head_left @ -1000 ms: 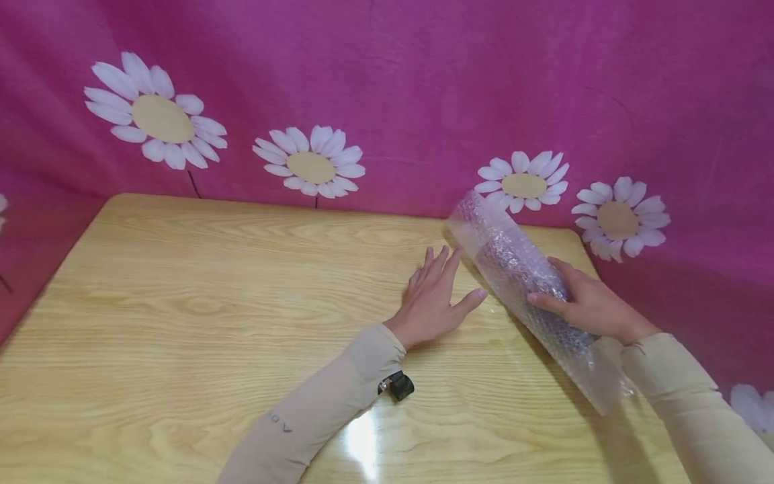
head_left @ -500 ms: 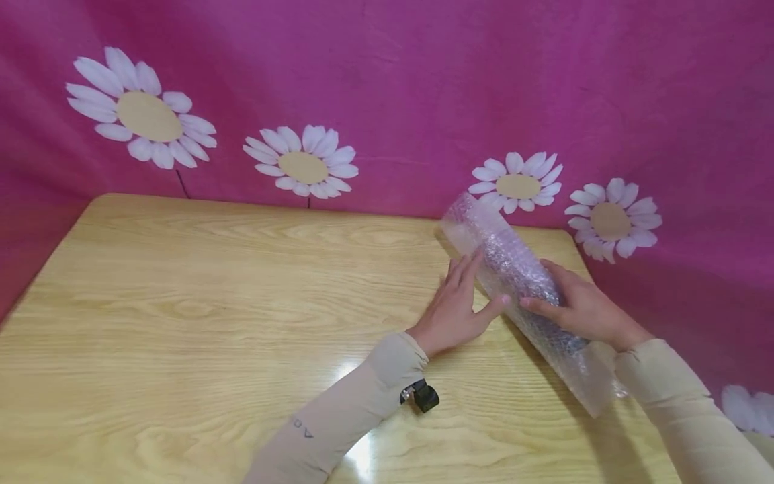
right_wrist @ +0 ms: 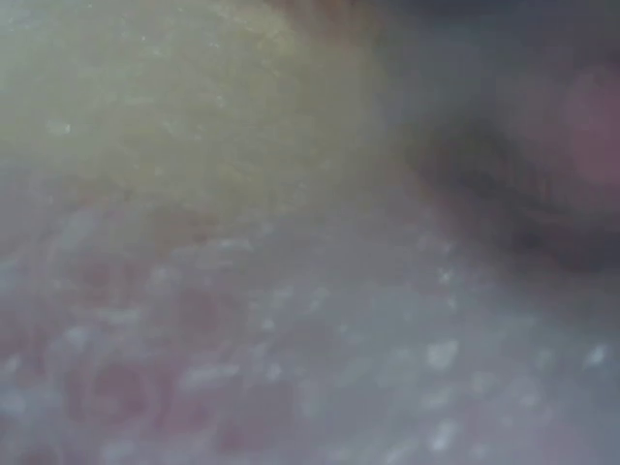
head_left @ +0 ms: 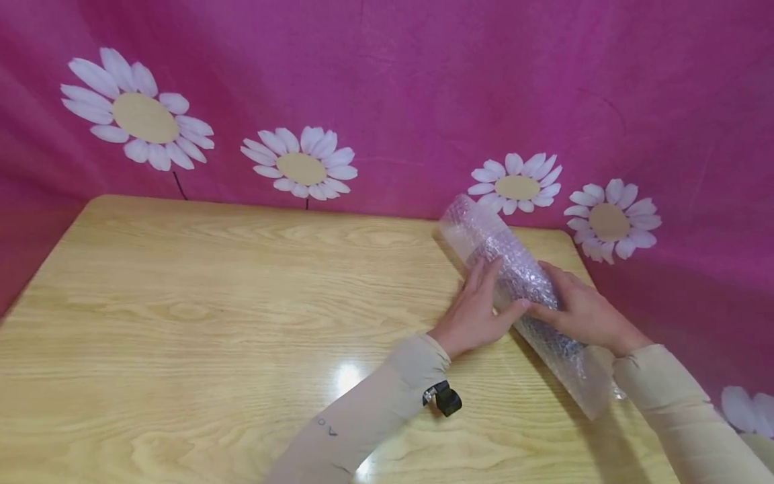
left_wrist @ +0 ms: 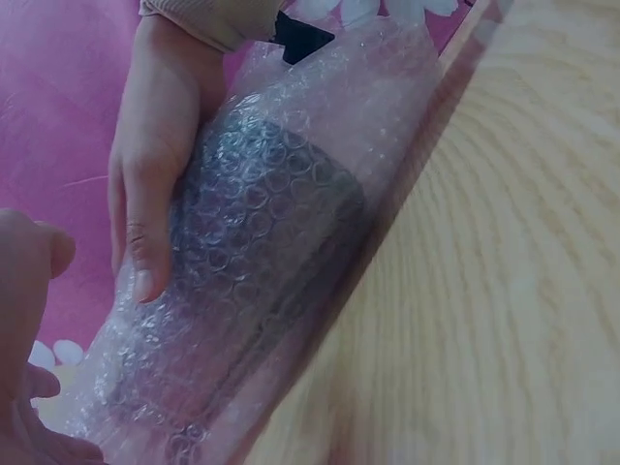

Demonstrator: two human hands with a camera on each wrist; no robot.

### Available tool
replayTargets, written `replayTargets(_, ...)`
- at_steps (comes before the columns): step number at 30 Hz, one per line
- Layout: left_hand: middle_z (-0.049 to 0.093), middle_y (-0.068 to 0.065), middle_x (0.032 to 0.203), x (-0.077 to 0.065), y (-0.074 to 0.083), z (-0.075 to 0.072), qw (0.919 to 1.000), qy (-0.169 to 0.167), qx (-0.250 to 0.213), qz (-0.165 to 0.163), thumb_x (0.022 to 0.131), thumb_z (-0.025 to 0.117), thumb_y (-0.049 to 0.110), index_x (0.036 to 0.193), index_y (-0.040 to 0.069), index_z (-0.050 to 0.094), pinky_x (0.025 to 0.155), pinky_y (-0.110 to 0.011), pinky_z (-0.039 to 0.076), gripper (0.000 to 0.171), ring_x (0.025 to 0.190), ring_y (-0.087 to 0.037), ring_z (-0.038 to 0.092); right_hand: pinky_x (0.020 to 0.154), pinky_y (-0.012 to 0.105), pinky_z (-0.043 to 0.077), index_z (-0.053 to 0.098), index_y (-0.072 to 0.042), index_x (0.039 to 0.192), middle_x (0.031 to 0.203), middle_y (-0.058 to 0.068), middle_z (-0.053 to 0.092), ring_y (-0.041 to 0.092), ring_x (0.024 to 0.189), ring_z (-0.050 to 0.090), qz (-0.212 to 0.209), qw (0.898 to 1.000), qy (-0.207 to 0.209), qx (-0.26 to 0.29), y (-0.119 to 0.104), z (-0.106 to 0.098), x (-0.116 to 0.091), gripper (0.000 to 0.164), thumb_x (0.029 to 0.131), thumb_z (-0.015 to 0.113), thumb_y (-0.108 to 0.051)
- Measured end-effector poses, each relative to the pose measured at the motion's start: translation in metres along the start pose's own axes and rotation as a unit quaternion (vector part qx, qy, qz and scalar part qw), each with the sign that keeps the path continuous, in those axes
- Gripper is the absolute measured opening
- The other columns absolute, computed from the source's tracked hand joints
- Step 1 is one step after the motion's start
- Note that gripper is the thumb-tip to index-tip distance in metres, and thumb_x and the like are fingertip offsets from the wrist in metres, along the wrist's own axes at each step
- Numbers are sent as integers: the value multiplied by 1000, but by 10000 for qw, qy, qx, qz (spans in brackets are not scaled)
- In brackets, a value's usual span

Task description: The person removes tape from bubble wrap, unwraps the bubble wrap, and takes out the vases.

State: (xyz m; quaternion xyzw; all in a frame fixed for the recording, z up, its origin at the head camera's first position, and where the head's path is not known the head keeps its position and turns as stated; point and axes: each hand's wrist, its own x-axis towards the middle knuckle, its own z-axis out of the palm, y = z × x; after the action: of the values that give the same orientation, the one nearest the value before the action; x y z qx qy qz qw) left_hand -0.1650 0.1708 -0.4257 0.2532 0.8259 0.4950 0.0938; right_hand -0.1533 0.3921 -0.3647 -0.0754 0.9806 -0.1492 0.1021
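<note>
A long bundle in clear bubble wrap (head_left: 510, 259) lies slanted at the right side of the table, with something dark showing through the wrap in the left wrist view. My right hand (head_left: 589, 309) holds it from the right, thumb on top and fingers over the far side. From the left, my left hand (head_left: 474, 316) meets the bundle; its extended fingers overlap the wrap's near side, and its thumb tip lies close to the right thumb. Loose wrap sticks out past both ends of the dark content. Blurred plastic fills the right wrist view.
The bundle rests on a wood-grain table (head_left: 230, 302), near its right edge. Behind the table hangs a magenta cloth (head_left: 393, 87) printed with white daisies. A small black device (head_left: 446, 398) sits at the left sleeve's cuff.
My left hand has moved right, from beside the bundle until its fingers and thumb overlap the wrap. The right hand keeps its hold, and the bundle stays nearly where it was.
</note>
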Motion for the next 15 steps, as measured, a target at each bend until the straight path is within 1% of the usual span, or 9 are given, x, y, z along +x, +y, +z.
replayTargets(4, -4, -12, 177, -1, 1, 8, 9999, 40, 84, -128, 101, 49, 64, 168, 28, 5, 128, -63, 24, 88, 163, -36, 13, 116, 75, 33, 22, -1, 163, 160, 35, 37, 54, 146, 38, -44, 10000, -38, -3, 1, 1, -1, 96, 96, 69, -51)
replayTargets(8, -5, -14, 176, -2, 1, 11, 9996, 95, 212, -177, 101, 49, 63, 168, 25, 8, 129, -62, 22, 87, 163, -37, 10, 116, 76, 32, 24, -3, 163, 162, 32, 36, 54, 147, 36, -99, 9997, -154, 140, 1, -2, -1, 91, 97, 67, -50)
replayTargets(11, -6, -13, 176, -2, 1, 12, 9993, 102, 271, -228, 100, 52, 61, 168, 25, 8, 130, -61, 21, 88, 163, -38, 12, 116, 78, 30, 24, -7, 164, 164, 29, 33, 54, 150, 33, 3, 9993, -272, 252, 2, -7, -1, 87, 100, 61, -52)
replayTargets(15, -7, -12, 176, 0, 2, 14, 9991, 91, 299, -275, 100, 55, 59, 168, 26, 7, 130, -61, 22, 90, 162, -38, 14, 116, 79, 27, 21, -13, 166, 167, 29, 27, 55, 151, 28, 180, 9981, -421, 420, 6, -10, -4, 76, 107, 46, -53)
